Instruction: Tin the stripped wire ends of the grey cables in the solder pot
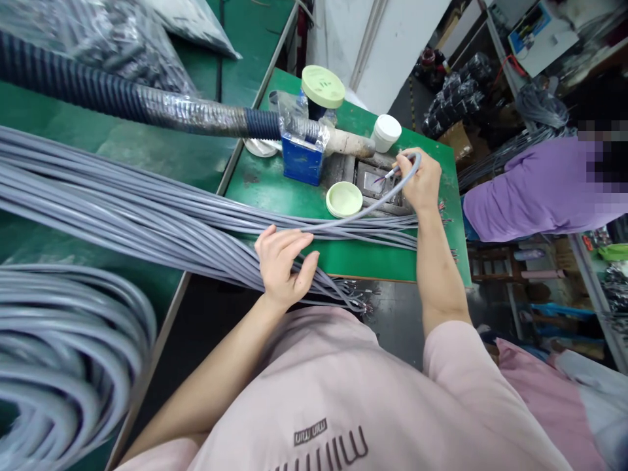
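My right hand [420, 178] is closed on the end of one grey cable [387, 196], which bends in a loop over the fingers. The cable's thin wires point down at a small metal pot [373, 184] with a shiny surface. My left hand [284, 265] rests with its fingers spread on a bundle of grey cables [196, 219], near the table edge. Left of the metal pot stands an open pale green round container [344, 199]. Above the pot, the pale nozzle [350, 142] of a ribbed hose rests by a blue box [301, 160].
A white tub [386, 133] and a green-lidded container [322, 87] stand at the back of the green table [392, 261]. Coiled grey cable [73, 353] lies at left. The ribbed hose [112, 95] crosses the upper left. A person in purple [534, 190] is at right.
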`<control>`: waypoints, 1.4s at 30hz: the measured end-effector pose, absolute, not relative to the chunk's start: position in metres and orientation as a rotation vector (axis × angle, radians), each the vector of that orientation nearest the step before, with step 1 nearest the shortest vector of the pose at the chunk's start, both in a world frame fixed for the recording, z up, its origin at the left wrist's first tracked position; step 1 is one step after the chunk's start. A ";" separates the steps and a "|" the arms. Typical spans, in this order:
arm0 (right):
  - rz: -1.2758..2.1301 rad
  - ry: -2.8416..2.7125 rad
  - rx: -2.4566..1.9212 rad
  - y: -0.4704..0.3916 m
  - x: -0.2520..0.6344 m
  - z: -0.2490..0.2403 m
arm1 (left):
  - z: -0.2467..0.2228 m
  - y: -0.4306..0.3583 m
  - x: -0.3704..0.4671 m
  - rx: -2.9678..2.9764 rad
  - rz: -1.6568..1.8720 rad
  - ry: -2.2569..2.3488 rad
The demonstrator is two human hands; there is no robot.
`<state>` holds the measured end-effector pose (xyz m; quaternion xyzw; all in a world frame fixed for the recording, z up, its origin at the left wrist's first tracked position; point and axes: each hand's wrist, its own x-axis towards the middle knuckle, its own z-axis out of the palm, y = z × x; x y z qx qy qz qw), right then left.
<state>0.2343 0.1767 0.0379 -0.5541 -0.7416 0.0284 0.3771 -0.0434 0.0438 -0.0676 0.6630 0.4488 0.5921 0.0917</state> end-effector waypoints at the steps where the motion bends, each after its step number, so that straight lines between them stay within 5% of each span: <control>1: 0.097 -1.893 -1.379 0.160 0.229 0.046 | -0.067 0.044 -0.044 1.951 1.762 1.318; 7: 0.284 -2.080 -1.137 0.050 0.206 0.059 | -0.045 0.036 -0.039 1.660 1.685 1.103; 16: 0.248 -2.143 -1.013 -0.041 0.183 0.017 | -0.006 0.007 0.002 1.155 0.815 0.673; 31: 0.721 -1.624 -1.653 -0.069 0.178 0.009 | -0.023 -0.016 0.012 1.324 0.825 0.802; 42: 0.957 -1.607 -1.705 -0.070 0.170 0.006 | -0.020 -0.012 0.006 1.152 0.924 0.858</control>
